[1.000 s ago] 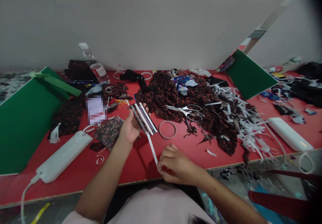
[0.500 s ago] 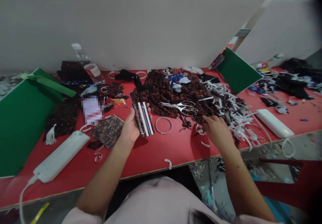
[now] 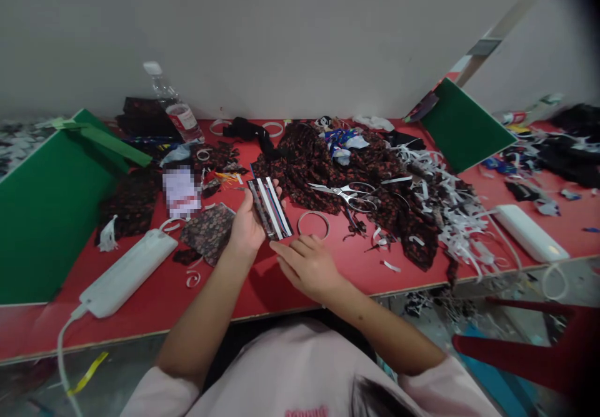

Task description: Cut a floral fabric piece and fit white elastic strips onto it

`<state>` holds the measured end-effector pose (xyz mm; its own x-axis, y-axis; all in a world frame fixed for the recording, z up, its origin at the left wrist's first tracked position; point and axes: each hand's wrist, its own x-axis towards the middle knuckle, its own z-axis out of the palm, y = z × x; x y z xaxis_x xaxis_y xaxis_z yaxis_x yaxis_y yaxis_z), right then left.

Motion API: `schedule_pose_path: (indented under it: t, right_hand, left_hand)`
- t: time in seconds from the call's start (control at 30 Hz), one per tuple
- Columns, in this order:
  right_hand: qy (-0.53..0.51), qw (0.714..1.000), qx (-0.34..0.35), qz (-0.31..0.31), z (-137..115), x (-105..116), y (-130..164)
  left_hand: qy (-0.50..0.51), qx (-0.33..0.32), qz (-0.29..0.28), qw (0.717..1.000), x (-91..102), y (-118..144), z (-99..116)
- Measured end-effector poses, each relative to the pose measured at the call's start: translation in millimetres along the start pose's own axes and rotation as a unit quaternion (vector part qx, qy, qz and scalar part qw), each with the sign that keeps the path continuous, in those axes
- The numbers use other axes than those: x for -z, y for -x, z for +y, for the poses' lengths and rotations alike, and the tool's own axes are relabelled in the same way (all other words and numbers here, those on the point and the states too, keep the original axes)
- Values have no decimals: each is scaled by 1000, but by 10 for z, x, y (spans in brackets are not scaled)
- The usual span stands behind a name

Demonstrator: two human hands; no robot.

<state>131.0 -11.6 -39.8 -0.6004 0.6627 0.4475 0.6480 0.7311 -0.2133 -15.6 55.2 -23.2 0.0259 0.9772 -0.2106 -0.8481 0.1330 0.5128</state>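
Note:
My left hand [image 3: 247, 224] is wrapped round the left side of a flat bundle of black and white striped strips [image 3: 272, 209], its fingertips showing at the far edge. Close against the bundle's lower end is my right hand [image 3: 307, 264], fingers curled together; whatever they pinch, if anything, is hidden. Just beyond the right hand lies a pale ring [image 3: 314, 224] on the red table [image 3: 262, 289]. A pair of scissors [image 3: 347, 195] rests slightly open on a heap of dark floral fabric [image 3: 304, 154] to the right.
White fabric trimmings [image 3: 450, 223] spread over the right side. Green boards [image 3: 469, 126] stand at both sides. At left are a white power strip [image 3: 126, 273], a plastic bottle [image 3: 182, 120] and a floral cloth piece [image 3: 209, 232]. Another white strip-shaped unit [image 3: 532, 232] lies far right.
My right hand has moved left from the dark fabric heap to the lower end of the bundle. My left hand still holds the bundle. The camera view has shifted slightly.

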Motion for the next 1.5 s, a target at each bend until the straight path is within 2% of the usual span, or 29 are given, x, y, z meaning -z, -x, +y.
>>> schedule_pose_path:
  t: [0.23, 0.43, 0.63, 0.73, 0.8, 0.87, 0.93, 1.03, 1.13, 1.3, 1.5]
  right_hand:
    - [-20, 999, 25, 4, -43, -71, 111]
    - [11, 1000, -10, 6, -25, -99, 101]
    - [65, 996, 52, 2, -3, -247, 212]
    - [58, 994, 91, -27, -24, -206, 260]
    - [30, 995, 89, -17, -21, -122, 240]
    - [-10, 999, 48, 13, 19, -4, 158]
    - [-56, 997, -24, 47, 103, 129, 15]
    - [-126, 977, -134, 107, 279, 288, -255]
    - [-177, 952, -204, 142, 425, 324, -487]
    - [-240, 928, -248, 139, 470, 234, -639]
    - [-302, 903, -273, 137, 446, 226, -659]
  left_hand:
    - [17, -15, 3, 1000, -8, 7, 39]
    - [2, -11, 4, 1000, -40, 51, 22]
    - [10, -4, 27, 1000, -14, 25, 36]
    - [22, 6, 34, 999, 11, 4, 56]
    - [17, 3, 38, 999, 2, 14, 45]
    - [-14, -6, 34, 999, -28, 46, 3]
    - [-59, 7, 26, 998, -65, 88, -68]
    - [-107, 27, 29, 993, -102, 141, -198]
    - [-130, 11, 61, 990, -113, 168, -301]
    - [-119, -22, 73, 990, -106, 197, -346]
    - [-101, -53, 5, 993, -29, 191, -334]
